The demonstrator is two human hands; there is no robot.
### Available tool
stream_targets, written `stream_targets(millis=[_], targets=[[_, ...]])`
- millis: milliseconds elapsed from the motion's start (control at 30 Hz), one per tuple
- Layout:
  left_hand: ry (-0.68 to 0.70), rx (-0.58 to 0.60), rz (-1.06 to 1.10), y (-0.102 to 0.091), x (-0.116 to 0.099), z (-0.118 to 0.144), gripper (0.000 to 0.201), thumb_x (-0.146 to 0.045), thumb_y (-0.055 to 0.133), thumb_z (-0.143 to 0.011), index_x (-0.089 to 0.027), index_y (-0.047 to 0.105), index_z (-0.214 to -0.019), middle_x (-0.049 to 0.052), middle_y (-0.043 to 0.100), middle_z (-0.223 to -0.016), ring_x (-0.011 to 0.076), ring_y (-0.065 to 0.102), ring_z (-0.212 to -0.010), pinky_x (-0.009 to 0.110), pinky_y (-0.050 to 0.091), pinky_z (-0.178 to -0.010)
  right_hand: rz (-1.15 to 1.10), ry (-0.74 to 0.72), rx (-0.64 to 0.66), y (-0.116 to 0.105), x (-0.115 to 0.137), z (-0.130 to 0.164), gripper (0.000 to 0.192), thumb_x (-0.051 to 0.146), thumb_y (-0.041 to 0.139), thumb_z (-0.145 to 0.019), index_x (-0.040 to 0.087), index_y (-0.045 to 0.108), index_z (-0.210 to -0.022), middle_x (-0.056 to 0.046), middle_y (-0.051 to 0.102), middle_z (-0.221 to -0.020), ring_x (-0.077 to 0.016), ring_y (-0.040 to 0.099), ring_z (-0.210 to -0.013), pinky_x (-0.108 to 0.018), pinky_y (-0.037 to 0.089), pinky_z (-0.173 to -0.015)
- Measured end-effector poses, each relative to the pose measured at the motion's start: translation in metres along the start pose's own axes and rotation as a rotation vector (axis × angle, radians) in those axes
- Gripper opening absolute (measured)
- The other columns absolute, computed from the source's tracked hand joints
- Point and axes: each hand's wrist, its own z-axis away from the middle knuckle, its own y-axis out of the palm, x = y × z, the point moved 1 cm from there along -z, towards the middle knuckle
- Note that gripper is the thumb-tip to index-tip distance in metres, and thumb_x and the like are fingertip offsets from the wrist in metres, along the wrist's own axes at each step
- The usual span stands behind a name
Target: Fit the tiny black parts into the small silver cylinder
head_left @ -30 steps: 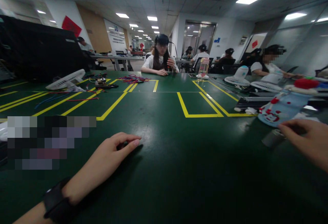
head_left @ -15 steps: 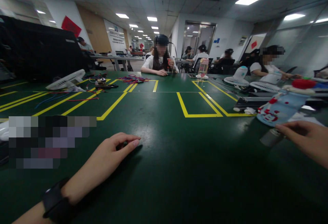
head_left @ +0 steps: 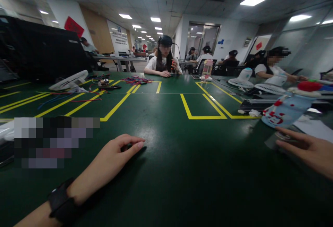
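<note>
My left hand (head_left: 125, 149) rests on the green table (head_left: 166, 171), wearing a black wristband (head_left: 63, 201). Its fingers are loosely curved, the thumb just under the index finger, and I see nothing held in it. At the right edge my right hand (head_left: 305, 149) has thumb and index finger on either side of the round end of a small grey metal cylinder (head_left: 283, 136). The cylinder's body is blurred, so its kind is unclear. Just behind it stands a light blue bottle (head_left: 287, 107) with red patterns and a red top.
White fan parts (head_left: 240, 79) and dark metal strips (head_left: 260, 105) lie at the right. Tangled coloured wires (head_left: 136, 80) and a white fan head (head_left: 69, 80) are at the left. A clear bottle (head_left: 207, 70) stands farther back. Across the table sits a person (head_left: 163, 59). Yellow tape (head_left: 208, 117) marks the tabletop.
My right thumb and index finger have spread farther apart around the cylinder's end. My left hand has stayed in place; the view has shifted slightly.
</note>
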Motion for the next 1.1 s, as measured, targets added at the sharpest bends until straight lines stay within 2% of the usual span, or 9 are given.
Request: stream_targets(millis=[100,300,433,533,633,733,833,967,1100], targets=[[0.019,0.002,-0.005,0.001,-0.004,0.000,0.038,-0.056,0.050,-0.082,-0.029,0.068,-0.103,0.003,0.066,-0.109,0.0257,0.060,-0.100,0.038,0.045,-0.086,-0.099,0.000,0.098,-0.002,0.043,0.018,0.062,0.058,0.053,-0.075,0.027,0.054,-0.128,-0.008,0.068,-0.092,-0.0212,0.062,-0.066,-0.034,0.047,-0.058],[0.020,-0.007,-0.026,0.000,-0.002,0.001,0.037,-0.055,0.051,-0.083,-0.029,0.068,-0.102,0.004,0.066,-0.108,0.0260,0.060,-0.099,0.037,0.046,-0.085,-0.572,-0.667,0.305,-0.001,0.195,0.081,0.048,0.040,0.053,-0.083,0.029,0.049,-0.130,-0.004,0.056,-0.123,-0.0161,0.056,-0.105,-0.032,0.048,-0.090],[0.071,-0.064,-0.091,0.002,0.002,0.002,0.035,-0.052,0.050,-0.085,-0.029,0.068,-0.102,0.003,0.065,-0.103,0.0243,0.060,-0.095,0.036,0.046,-0.083,-0.700,-0.899,0.434,0.015,0.250,0.107,0.045,0.028,0.050,-0.085,0.028,0.048,-0.130,-0.003,0.057,-0.117,-0.0127,0.054,-0.104,-0.031,0.045,-0.094],[0.200,-0.123,-0.161,0.008,-0.012,0.007,0.031,-0.047,0.050,-0.086,-0.029,0.066,-0.106,0.003,0.063,-0.102,0.0226,0.059,-0.092,0.034,0.046,-0.081,-0.752,-0.853,0.453,0.031,0.255,0.112,0.059,0.029,0.057,-0.081,0.028,0.037,-0.137,-0.004,0.055,-0.119,-0.0132,0.054,-0.105,-0.032,0.043,-0.095],[0.348,-0.151,-0.142,0.021,-0.041,0.011,0.027,-0.041,0.052,-0.087,-0.030,0.065,-0.108,0.003,0.061,-0.104,0.0213,0.056,-0.095,0.033,0.045,-0.084,-0.822,-0.739,0.492,0.046,0.248,0.112,0.078,0.034,0.067,-0.073,0.026,0.026,-0.139,-0.005,0.055,-0.119,-0.0149,0.054,-0.106,-0.035,0.043,-0.096],[0.405,-0.089,-0.051,0.034,-0.072,0.008,0.024,-0.037,0.052,-0.088,-0.030,0.066,-0.106,0.003,0.061,-0.103,0.0198,0.056,-0.095,0.033,0.046,-0.084,-0.871,-0.720,0.526,0.053,0.246,0.111,0.074,0.033,0.067,-0.073,0.023,0.028,-0.135,-0.006,0.057,-0.115,-0.0151,0.055,-0.103,-0.035,0.044,-0.094],[0.411,-0.055,0.037,0.040,-0.090,0.001,0.019,-0.035,0.054,-0.086,-0.028,0.071,-0.090,0.002,0.062,-0.095,0.0191,0.057,-0.089,0.033,0.047,-0.080,-0.884,-0.730,0.530,0.049,0.248,0.110,0.060,0.030,0.065,-0.075,0.023,0.037,-0.128,-0.005,0.057,-0.113,-0.0142,0.055,-0.101,-0.032,0.045,-0.090],[0.328,-0.091,0.121,0.041,-0.084,-0.004,0.019,-0.040,0.057,-0.084,-0.029,0.072,-0.087,0.001,0.062,-0.091,0.0188,0.058,-0.086,0.032,0.046,-0.078,-0.819,-0.732,0.528,0.038,0.243,0.106,0.037,0.023,0.061,-0.075,0.023,0.049,-0.109,-0.001,0.059,-0.101,-0.0112,0.055,-0.087,-0.026,0.046,-0.076],[0.309,0.028,0.041,0.053,-0.066,-0.007,0.017,-0.038,0.060,-0.083,-0.031,0.074,-0.089,0.001,0.063,-0.091,0.0196,0.058,-0.087,0.033,0.046,-0.078,-0.792,-0.719,0.508,0.038,0.237,0.105,0.037,0.021,0.060,-0.073,0.023,0.047,-0.108,0.001,0.058,-0.094,-0.0091,0.054,-0.079,-0.023,0.045,-0.068]])
